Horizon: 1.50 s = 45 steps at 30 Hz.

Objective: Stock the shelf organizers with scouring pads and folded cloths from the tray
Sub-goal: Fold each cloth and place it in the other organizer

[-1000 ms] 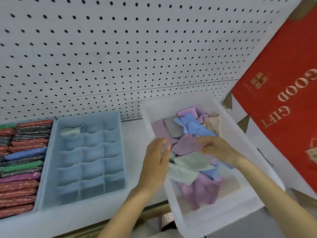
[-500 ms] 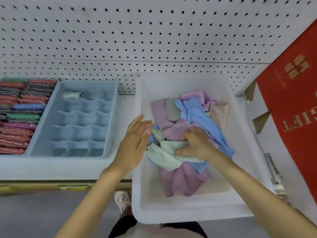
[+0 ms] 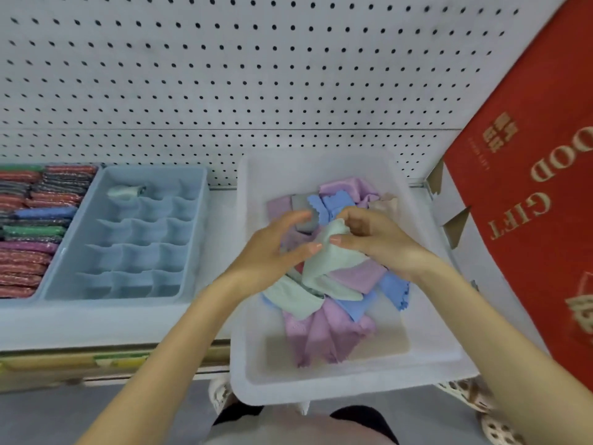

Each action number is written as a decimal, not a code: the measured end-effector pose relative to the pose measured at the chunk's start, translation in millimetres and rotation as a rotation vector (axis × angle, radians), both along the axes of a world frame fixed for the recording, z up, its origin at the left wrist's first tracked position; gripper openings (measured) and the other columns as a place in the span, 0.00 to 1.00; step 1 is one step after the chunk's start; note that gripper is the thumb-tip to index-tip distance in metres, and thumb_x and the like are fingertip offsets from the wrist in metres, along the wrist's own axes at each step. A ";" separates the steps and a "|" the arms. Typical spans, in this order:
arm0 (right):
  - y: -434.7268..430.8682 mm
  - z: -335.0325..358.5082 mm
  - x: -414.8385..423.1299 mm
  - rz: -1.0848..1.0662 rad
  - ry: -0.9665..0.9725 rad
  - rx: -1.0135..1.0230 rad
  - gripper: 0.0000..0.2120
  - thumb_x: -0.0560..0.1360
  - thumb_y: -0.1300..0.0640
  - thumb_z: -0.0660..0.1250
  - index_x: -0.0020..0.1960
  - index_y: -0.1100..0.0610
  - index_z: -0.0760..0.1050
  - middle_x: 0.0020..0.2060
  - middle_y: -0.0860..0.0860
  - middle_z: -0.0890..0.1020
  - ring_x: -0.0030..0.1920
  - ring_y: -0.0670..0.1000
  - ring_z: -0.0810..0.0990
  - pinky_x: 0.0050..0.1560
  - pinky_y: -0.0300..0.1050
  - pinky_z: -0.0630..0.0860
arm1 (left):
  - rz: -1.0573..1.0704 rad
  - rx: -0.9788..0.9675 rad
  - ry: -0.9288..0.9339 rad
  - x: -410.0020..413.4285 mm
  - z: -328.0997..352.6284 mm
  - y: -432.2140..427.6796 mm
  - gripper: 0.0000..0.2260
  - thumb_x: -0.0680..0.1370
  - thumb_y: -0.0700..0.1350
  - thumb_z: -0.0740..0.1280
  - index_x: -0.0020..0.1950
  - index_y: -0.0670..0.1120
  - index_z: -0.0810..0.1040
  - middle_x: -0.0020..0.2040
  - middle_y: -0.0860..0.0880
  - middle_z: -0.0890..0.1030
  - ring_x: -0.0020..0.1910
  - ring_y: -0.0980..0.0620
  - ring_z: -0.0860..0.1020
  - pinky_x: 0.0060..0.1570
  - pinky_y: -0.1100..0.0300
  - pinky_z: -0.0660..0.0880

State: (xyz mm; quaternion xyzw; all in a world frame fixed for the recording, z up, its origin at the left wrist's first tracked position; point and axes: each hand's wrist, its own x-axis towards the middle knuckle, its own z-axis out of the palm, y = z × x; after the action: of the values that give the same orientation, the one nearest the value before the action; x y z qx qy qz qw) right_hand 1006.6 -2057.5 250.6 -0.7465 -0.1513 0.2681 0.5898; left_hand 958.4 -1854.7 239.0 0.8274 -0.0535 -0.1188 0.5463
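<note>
While your right hand [image 3: 378, 240] pinches the pale green cloth [image 3: 333, 261] over the tray [image 3: 253, 348] and your left hand [image 3: 276, 252] curls beside it, grip unclear, its tail lies among other cloths [image 3: 327, 335]; lifting leftward to the blue organizer [image 3: 192, 252] may drag them out.

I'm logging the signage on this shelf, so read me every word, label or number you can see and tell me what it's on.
"GIFT": gold letters, turned sideways, on the red panel at the right.
"OOD": gold letters beside it on the same panel, cut off at the picture's edge.
Gold emblem and the small print next to it: too small to read.
Shelf-edge labels: blurred, unreadable.
</note>
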 end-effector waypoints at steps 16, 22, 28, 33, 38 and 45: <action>-12.8 154.1 3.8 -0.065 -0.292 0.169 0.11 0.71 0.57 0.69 0.53 0.58 0.76 0.48 0.56 0.84 0.48 0.56 0.83 0.50 0.48 0.79 | -0.085 -0.442 -0.166 30.2 144.0 -27.3 0.13 0.69 0.45 0.71 0.51 0.42 0.80 0.46 0.46 0.84 0.46 0.51 0.82 0.45 0.60 0.78; -28.4 124.5 -6.1 -0.091 -0.229 0.095 0.14 0.66 0.59 0.76 0.50 0.60 0.80 0.47 0.56 0.85 0.48 0.55 0.84 0.49 0.46 0.80 | 0.056 -0.457 -0.264 31.9 150.9 -29.5 0.19 0.69 0.46 0.72 0.57 0.39 0.78 0.52 0.43 0.83 0.52 0.45 0.82 0.50 0.54 0.79; -27.5 121.5 -4.4 -0.359 -0.254 0.364 0.10 0.68 0.58 0.69 0.48 0.58 0.82 0.42 0.51 0.86 0.43 0.49 0.84 0.43 0.39 0.79 | 0.122 -0.441 -0.296 32.2 146.4 -25.0 0.12 0.70 0.38 0.72 0.53 0.41 0.81 0.48 0.49 0.85 0.48 0.53 0.83 0.46 0.64 0.78; -23.5 123.2 -4.7 -0.447 -0.357 0.410 0.07 0.67 0.57 0.71 0.43 0.58 0.83 0.40 0.53 0.85 0.42 0.50 0.83 0.46 0.41 0.79 | 0.135 -0.347 -0.330 27.2 140.0 -23.3 0.05 0.72 0.37 0.72 0.38 0.36 0.80 0.36 0.49 0.83 0.36 0.56 0.81 0.38 0.66 0.76; -24.7 125.7 -5.7 -0.439 -0.488 0.339 0.12 0.70 0.63 0.71 0.52 0.55 0.78 0.26 0.47 0.79 0.30 0.44 0.78 0.38 0.35 0.75 | 0.133 -0.314 -0.351 21.1 143.0 -22.2 0.10 0.69 0.42 0.73 0.36 0.35 0.78 0.31 0.52 0.80 0.33 0.57 0.78 0.36 0.67 0.76; -31.0 126.5 -10.0 -0.360 -0.602 0.300 0.12 0.69 0.67 0.71 0.50 0.54 0.79 0.33 0.42 0.81 0.33 0.42 0.79 0.39 0.34 0.76 | 0.148 -0.265 -0.362 18.4 143.9 -25.8 0.09 0.70 0.39 0.73 0.36 0.33 0.78 0.30 0.53 0.81 0.32 0.58 0.79 0.35 0.69 0.75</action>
State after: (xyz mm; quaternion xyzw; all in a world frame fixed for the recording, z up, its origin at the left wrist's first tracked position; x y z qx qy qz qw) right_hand 996.6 -2088.5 377.1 -0.7119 -0.2217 -0.0961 0.6594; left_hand 976.8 -1880.4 383.0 0.7579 -0.1049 0.0797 0.6390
